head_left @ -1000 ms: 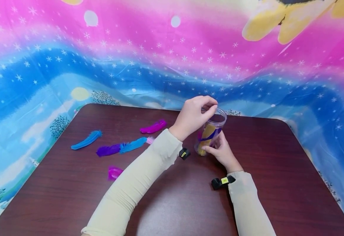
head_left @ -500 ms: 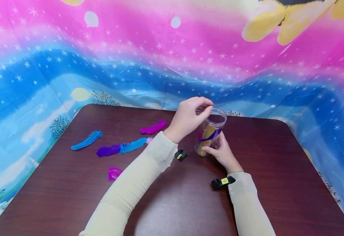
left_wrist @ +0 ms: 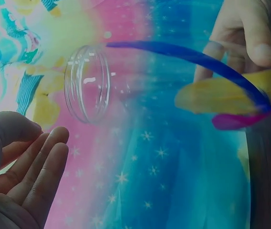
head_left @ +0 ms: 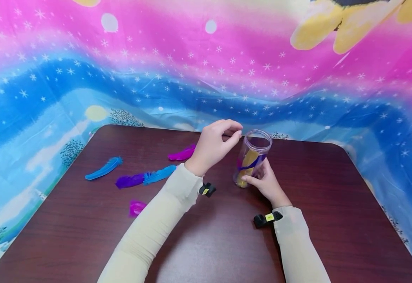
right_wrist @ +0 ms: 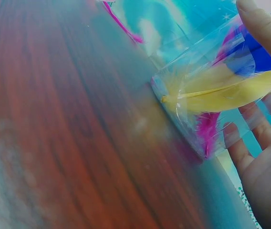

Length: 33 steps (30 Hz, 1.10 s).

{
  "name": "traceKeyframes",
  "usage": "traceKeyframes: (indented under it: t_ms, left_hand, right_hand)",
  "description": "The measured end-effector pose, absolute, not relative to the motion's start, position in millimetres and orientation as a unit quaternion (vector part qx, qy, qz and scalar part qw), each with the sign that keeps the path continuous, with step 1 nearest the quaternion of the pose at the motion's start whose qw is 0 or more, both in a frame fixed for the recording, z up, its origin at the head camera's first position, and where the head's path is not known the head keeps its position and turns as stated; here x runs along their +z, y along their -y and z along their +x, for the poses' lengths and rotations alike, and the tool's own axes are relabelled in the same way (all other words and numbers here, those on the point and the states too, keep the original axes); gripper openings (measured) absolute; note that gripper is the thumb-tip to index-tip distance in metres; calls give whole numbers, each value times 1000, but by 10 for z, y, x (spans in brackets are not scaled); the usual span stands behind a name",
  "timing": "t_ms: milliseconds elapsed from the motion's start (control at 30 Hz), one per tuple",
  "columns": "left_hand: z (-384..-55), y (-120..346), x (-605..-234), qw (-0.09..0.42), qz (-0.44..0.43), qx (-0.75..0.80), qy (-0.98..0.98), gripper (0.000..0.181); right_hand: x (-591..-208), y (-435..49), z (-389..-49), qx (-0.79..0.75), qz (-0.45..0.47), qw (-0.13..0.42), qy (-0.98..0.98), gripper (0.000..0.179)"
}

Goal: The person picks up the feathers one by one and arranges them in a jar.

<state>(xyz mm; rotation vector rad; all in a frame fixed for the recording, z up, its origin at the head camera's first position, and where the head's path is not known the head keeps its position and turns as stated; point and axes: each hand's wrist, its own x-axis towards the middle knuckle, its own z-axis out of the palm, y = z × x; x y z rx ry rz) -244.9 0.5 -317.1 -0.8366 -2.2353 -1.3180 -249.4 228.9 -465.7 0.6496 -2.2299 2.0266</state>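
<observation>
A clear plastic jar [head_left: 259,149] without a lid stands on the brown table, its mouth upward. Feathers lie inside it: a yellow feather [right_wrist: 226,91], a dark blue one [left_wrist: 192,55] and magenta ones [right_wrist: 207,131]. My right hand [head_left: 267,184] grips the lower side of the jar, thumb on the near side; the far fingers show through the clear wall in the right wrist view. My left hand [head_left: 211,145] hovers left of the jar's rim, apart from it. Its fingers [left_wrist: 37,176] are loosely bent and hold nothing.
Left on the table lie a blue feather [head_left: 104,169], a purple feather [head_left: 129,181], another blue feather [head_left: 159,174] and a magenta feather [head_left: 181,153]. A nearer magenta feather [head_left: 136,208] is partly behind my left sleeve. A printed cloth [head_left: 177,78] hangs behind the table.
My left hand has moved leftward and slightly down, away from the jar's mouth. It now covers part of the far magenta feather. The right hand and the jar stay in place.
</observation>
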Motion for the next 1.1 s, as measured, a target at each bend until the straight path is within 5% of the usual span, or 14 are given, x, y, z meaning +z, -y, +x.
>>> traceKeyframes:
  t_ms: [633, 1100]
  left_hand:
    - [-2571, 423, -3399, 180, -231, -434, 852, 16]
    - [-2731, 785, -3578, 101, -173, -360, 911, 22]
  right_hand:
    - [-4656, -2301, -2508, 657, 203, 29, 725, 82]
    - [-4677, -2316, -2504, 648, 191, 23, 737, 83]
